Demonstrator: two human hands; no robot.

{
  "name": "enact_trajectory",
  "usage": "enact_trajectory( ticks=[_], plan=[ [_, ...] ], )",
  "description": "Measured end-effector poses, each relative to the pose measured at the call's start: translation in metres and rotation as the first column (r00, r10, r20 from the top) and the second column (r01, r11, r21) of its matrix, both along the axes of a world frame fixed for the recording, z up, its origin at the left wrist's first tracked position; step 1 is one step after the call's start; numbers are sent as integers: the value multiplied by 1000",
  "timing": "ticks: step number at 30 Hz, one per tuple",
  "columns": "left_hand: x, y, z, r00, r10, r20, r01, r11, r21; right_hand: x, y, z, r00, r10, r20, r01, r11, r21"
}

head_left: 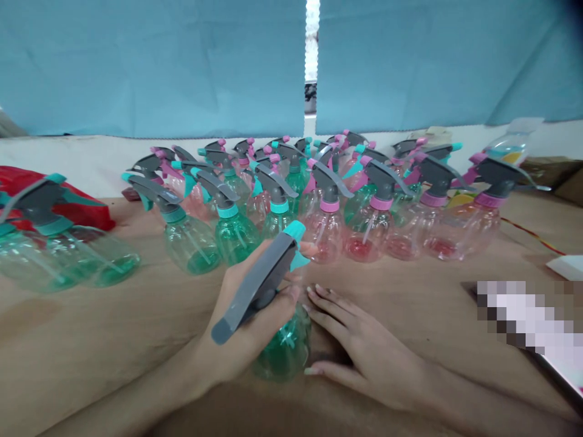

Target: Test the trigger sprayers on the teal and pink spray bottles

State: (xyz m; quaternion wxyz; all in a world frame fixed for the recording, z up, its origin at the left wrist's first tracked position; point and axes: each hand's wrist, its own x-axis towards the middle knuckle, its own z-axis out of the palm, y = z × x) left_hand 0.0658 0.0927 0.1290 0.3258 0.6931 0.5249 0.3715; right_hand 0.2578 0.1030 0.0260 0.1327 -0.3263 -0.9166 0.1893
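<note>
My left hand (246,303) is wrapped round the neck of a green spray bottle (285,349) with a grey and teal trigger head. The bottle stands close in front of me, and its neck is hidden by my fingers. Just right of it, my right hand (368,346) has its fingers stretched out and apart, fingertips close to the bottle's side. Whether they touch it I cannot tell. Behind my hands stands a row of similar spray bottles, green ones (234,233) to the left and pink ones (367,233) to the right.
More spray bottles crowd behind the front row. Two green bottles (95,261) stand at the left by a red bag (86,206). A pixelated flat object (532,321) lies at the right, near a water bottle (512,142) and cardboard (555,176). A blue sheet (159,67) hangs behind.
</note>
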Motion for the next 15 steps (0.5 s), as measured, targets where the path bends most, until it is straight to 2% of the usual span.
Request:
enact_trajectory(
  ticks=[2,6,12,15],
  plan=[
    [-1,-1,0,1000,-19,15,19,1000,-8,0,1,0,1000,-2,17,2,1000,-3],
    [-2,-2,0,1000,22,16,-22,1000,-3,0,1,-1,1000,-5,1,5,1000,-5],
    [-2,2,-2,999,-39,-3,39,999,6,1,0,-2,999,-9,-33,9,1000,-13],
    [-2,2,-2,1000,-25,-15,26,999,36,0,0,-1,999,-9,-33,9,1000,-8]
  ],
)
